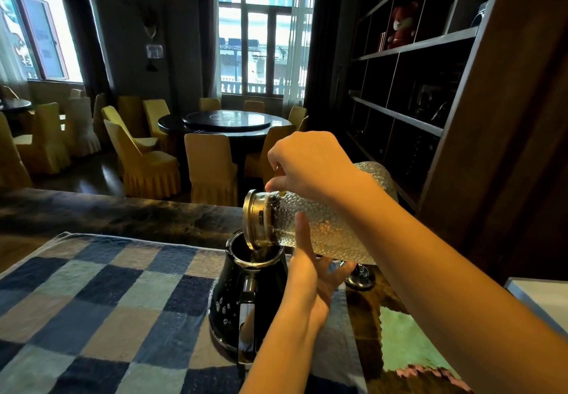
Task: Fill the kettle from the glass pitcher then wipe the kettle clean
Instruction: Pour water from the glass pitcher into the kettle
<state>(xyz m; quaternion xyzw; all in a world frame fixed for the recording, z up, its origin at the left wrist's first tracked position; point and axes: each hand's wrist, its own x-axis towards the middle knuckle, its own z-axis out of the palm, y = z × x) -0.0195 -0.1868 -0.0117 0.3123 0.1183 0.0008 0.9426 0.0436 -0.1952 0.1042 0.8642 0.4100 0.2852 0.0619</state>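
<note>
A black kettle (246,295) stands with its lid off on a blue-and-beige checked towel (92,301). Above it, a dimpled glass pitcher (325,230) lies tipped nearly level, its metal-rimmed mouth over the kettle's opening. A thin stream of water runs from the mouth into the kettle. My right hand (307,163) grips the pitcher from above near its neck. My left hand (310,280) supports the pitcher from below, thumb up against its near side and fingers stretched out under it. Water droplets dot the kettle's side.
A green cloth with a pink edge (405,341) lies on the dark counter (123,215) right of the towel. The foot of a stemmed glass (361,280) stands behind the pitcher. A white box (541,298) sits at the right edge. A dark shelf unit rises on the right.
</note>
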